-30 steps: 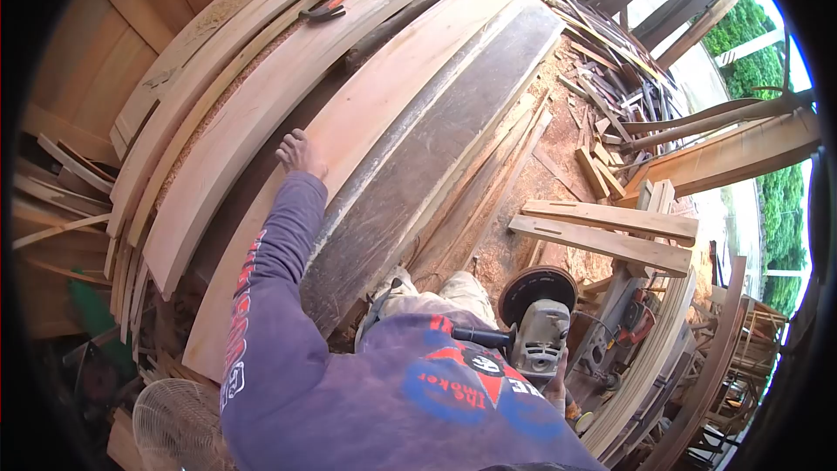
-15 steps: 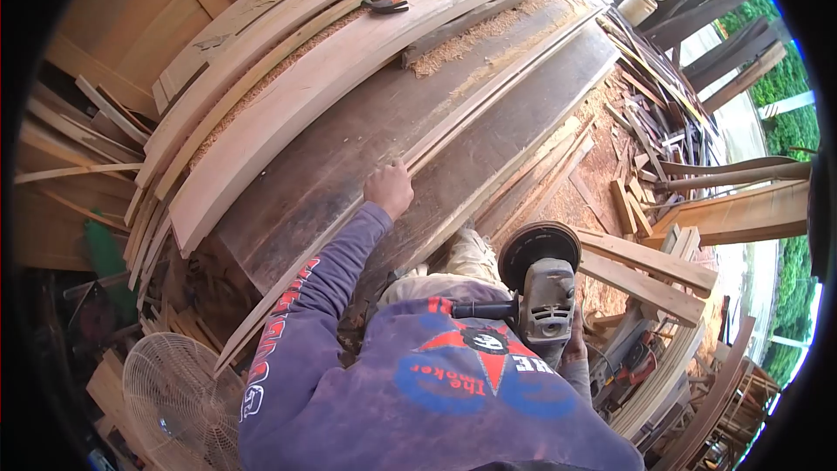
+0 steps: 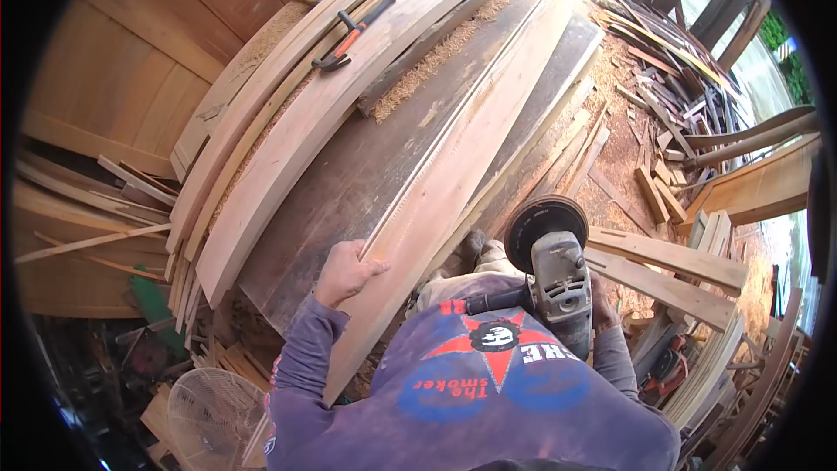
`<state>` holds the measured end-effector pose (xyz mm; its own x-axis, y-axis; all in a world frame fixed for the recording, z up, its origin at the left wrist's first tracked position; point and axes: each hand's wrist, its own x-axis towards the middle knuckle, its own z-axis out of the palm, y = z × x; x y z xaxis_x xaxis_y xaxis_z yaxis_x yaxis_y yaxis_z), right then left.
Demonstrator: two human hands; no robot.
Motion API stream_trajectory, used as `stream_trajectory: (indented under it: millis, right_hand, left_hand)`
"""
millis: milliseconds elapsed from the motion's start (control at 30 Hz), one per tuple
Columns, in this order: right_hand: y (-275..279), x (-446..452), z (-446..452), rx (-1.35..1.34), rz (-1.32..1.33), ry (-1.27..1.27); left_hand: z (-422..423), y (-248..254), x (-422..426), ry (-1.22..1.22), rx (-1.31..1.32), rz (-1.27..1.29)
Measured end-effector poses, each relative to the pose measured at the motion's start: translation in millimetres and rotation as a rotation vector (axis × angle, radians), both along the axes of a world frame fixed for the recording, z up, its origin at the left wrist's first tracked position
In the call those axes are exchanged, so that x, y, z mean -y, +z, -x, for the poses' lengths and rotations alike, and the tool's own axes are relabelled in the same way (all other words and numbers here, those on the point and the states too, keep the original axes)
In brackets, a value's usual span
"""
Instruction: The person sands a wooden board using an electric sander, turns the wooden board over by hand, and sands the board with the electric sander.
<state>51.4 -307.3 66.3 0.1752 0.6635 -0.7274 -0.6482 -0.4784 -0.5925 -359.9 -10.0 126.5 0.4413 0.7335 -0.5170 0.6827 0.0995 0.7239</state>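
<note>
My left hand (image 3: 345,272) is closed on the near part of a long pale board (image 3: 453,161), with the thumb on its face and the fingers over the left edge. The board lies slanted over a dark worn workbench (image 3: 349,179). On my right side, my right hand (image 3: 602,301) is closed on an angle grinder (image 3: 562,275), mostly hidden behind its body. The grinder's black round disc (image 3: 542,225) points away from me, and its side handle (image 3: 499,300) lies against my shirt.
Curved boards (image 3: 288,135) are stacked along the bench's left side, with an orange-handled hammer (image 3: 353,33) on them. A wire fan (image 3: 214,414) stands at lower left. Wood scraps (image 3: 663,105) and slotted timbers (image 3: 667,257) lie at right.
The board has been tipped up on edge, then laid with a broad face up, nearer me. My left hand has moved back along it. The grinder stays in my right hand.
</note>
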Motion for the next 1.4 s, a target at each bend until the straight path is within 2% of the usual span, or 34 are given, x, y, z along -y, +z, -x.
stream_trajectory:
  millis: [33,100,167,233,367,433,633,800,867,933,1200,1267,1300,1367,1400]
  right_hand:
    - [-6,4,-6,-0.014,-0.002,0.017]
    - [-6,1,-6,-0.113,-0.031,-0.028]
    - [6,-9,1,-0.061,-0.017,-0.092]
    - [7,-9,6,-0.073,0.011,-0.018]
    - [25,-15,33,0.013,0.042,-0.043]
    - [25,-11,41,0.004,0.042,-0.042]
    - [5,9,77,-0.015,-0.006,-0.184]
    - [22,12,95,0.025,-0.081,-0.218]
    - [23,11,96,0.021,-0.054,-0.204]
    - [16,17,92,0.020,-0.012,-0.200]
    - [6,24,87,0.023,-0.057,-0.213]
    - [3,25,88,-0.004,-0.058,-0.243]
    - [-1,27,87,-0.010,-0.045,-0.226]
    - [-1,24,85,-0.046,-0.044,-0.212]
    - [2,20,84,-0.045,-0.036,-0.191]
  left_hand:
    - [1,-4,7,-0.023,-0.012,0.005]
    - [1,-13,13,0.064,0.154,0.139]
    - [-1,-18,12,0.056,0.159,0.154]
    - [2,-18,16,-0.034,0.032,0.023]
    - [17,-33,13,-0.084,0.062,-0.017]
    - [23,-30,10,0.021,0.172,0.158]
    - [45,-75,-35,0.041,0.299,0.426]
    - [39,-156,-61,-0.058,0.205,0.330]
    - [22,-201,-61,-0.213,0.028,-0.040]
    - [9,-237,-61,-0.180,0.053,-0.050]
    - [-14,-239,-69,-0.143,-0.017,-0.082]
    - [-17,-240,-78,-0.259,-0.166,-0.096]
    - [-19,-238,-79,-0.243,-0.173,-0.082]
    - [-36,-186,-81,-0.491,-0.461,-0.282]
    - [-50,-152,-79,-0.461,-0.431,-0.405]
